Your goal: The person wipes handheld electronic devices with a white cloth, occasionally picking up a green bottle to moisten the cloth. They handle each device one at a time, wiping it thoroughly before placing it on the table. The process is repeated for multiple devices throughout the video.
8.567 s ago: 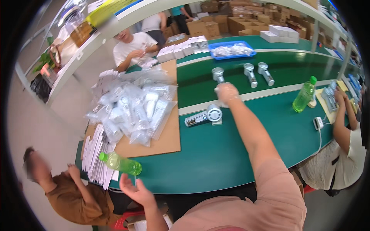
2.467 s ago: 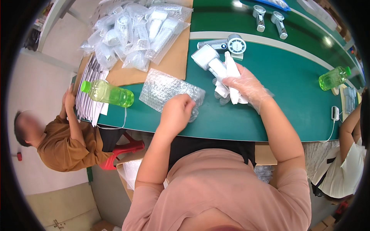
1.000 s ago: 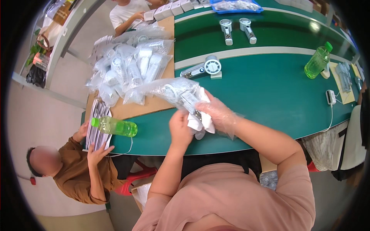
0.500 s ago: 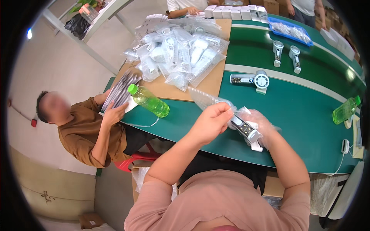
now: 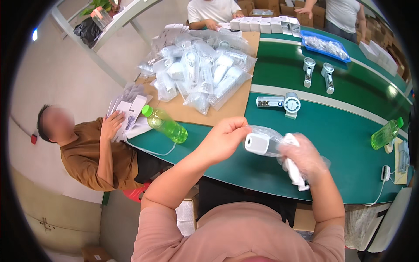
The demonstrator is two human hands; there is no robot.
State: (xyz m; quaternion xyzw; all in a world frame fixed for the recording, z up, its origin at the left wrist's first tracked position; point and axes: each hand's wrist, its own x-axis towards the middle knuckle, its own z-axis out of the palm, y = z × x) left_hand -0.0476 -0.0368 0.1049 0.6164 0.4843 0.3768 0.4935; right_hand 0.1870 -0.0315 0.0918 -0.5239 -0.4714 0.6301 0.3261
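My left hand (image 5: 228, 139) pinches the end of a clear plastic bag (image 5: 274, 136) above the table's near part. Inside or just under the film shows a handheld fan (image 5: 257, 144), its pale rounded end with a small dark slot facing up. My right hand (image 5: 301, 156), partly blurred, is closed round the bag's other end and a white, folded-looking piece (image 5: 295, 174) that hangs below the fingers. What exactly that piece is, I cannot tell. Beyond my hands an unwrapped handheld fan (image 5: 279, 103) lies on the green table (image 5: 231, 174).
A heap of bagged fans (image 5: 200, 70) covers a cardboard sheet (image 5: 231, 111). Green bottles stand left (image 5: 165, 124) and right (image 5: 386, 133). Two fans (image 5: 308, 72) lie on the belt (image 5: 279, 65), near a blue tray (image 5: 345, 59). A co-worker (image 5: 94, 153) at left holds printed sheets; others stand behind.
The fan has turned, so its dark handle panel no longer shows and its pale end does. My left hand has moved slightly left. The co-worker at left has shifted the printed sheets.
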